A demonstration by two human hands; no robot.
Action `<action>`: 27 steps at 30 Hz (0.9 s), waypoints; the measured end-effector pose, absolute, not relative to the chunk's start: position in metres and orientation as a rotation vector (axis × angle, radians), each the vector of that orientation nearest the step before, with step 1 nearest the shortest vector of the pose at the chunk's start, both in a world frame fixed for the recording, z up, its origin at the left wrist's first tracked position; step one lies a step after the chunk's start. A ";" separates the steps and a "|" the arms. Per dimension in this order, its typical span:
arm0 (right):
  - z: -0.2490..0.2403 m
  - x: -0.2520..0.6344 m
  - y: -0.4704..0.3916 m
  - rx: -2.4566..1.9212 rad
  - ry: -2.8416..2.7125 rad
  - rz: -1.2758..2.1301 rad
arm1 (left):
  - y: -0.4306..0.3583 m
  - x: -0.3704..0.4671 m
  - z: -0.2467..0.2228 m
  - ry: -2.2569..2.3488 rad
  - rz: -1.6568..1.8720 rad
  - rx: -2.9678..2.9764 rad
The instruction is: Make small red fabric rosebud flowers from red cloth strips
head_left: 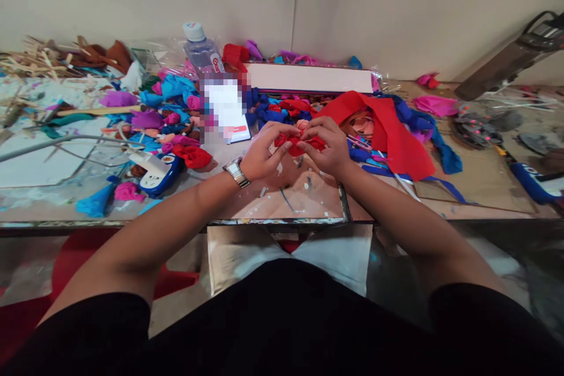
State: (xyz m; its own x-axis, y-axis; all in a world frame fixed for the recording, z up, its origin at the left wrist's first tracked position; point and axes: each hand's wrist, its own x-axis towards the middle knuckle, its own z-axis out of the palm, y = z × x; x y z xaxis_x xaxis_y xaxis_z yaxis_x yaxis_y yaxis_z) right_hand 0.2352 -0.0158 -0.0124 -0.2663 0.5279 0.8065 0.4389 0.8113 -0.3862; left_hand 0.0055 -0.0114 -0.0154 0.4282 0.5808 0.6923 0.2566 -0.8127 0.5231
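Observation:
Between my two hands, just over the table's front part, is a piece of red crepe paper (298, 148), gathered and crumpled. My left hand (269, 150), with a watch (237, 173) on its wrist, pinches the paper's left side. From the other side my right hand (326, 144) pinches it with thumb and fingers. A long red crepe paper strip (400, 138) lies bent behind and right of my right hand. Small crumpled blue, pink and red paper pieces are heaped behind my hands. The fingertips partly cover the red piece.
A phone (238, 129) leans before a water bottle (202, 53). A white board (308, 78) lies at the back. Left are a power strip (162, 175), its cable and wooden sticks (39, 59). A dark flask (506, 64) leans against the wall at right.

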 end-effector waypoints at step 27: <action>-0.014 0.236 -0.014 -0.704 -1.889 0.089 | -0.008 0.011 -0.032 0.452 1.324 2.148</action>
